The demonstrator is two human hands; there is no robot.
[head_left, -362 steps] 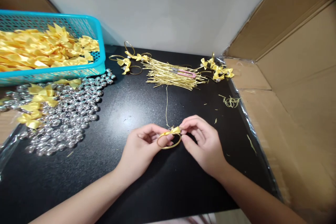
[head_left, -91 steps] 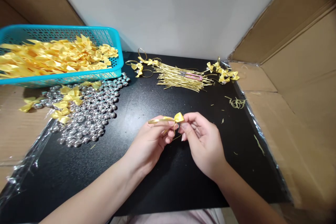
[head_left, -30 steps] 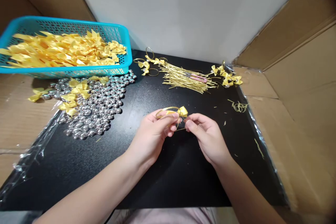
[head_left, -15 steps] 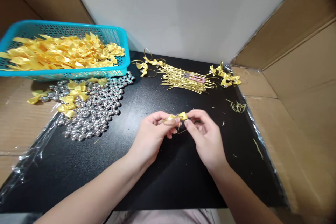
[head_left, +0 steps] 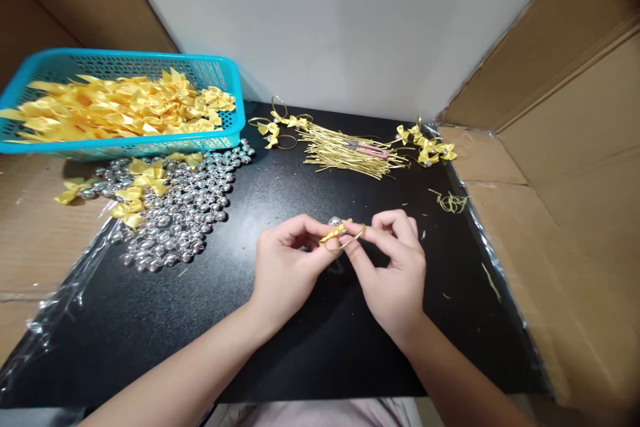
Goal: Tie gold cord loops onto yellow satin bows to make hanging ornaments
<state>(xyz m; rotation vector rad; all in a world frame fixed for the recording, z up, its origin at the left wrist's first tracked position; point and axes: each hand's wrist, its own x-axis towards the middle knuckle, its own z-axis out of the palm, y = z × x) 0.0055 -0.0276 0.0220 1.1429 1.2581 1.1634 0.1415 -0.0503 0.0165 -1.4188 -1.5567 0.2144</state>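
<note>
Above the middle of the black tabletop (head_left: 310, 347), my left hand (head_left: 287, 267) and my right hand (head_left: 393, 267) meet, both pinched on a small yellow ribbon bow with a gold cord loop (head_left: 341, 235). A silver bead (head_left: 334, 221) shows at the top of the bow. The left fingers grip the bow from the left. The right thumb and forefinger hold the gold loop from the right.
A turquoise basket (head_left: 150, 143) full of yellow bows stands at the back left, with a heap of silver beads (head_left: 180, 207) and loose bows before it. Gold cords (head_left: 350, 153) with pink scissors lie at the back, finished bows (head_left: 425, 143) beside them. Cardboard walls (head_left: 565, 147) enclose the right side.
The two hands have turned the bow and loop over and lowered them slightly; the loop now lies between the right fingers and the bead faces up.
</note>
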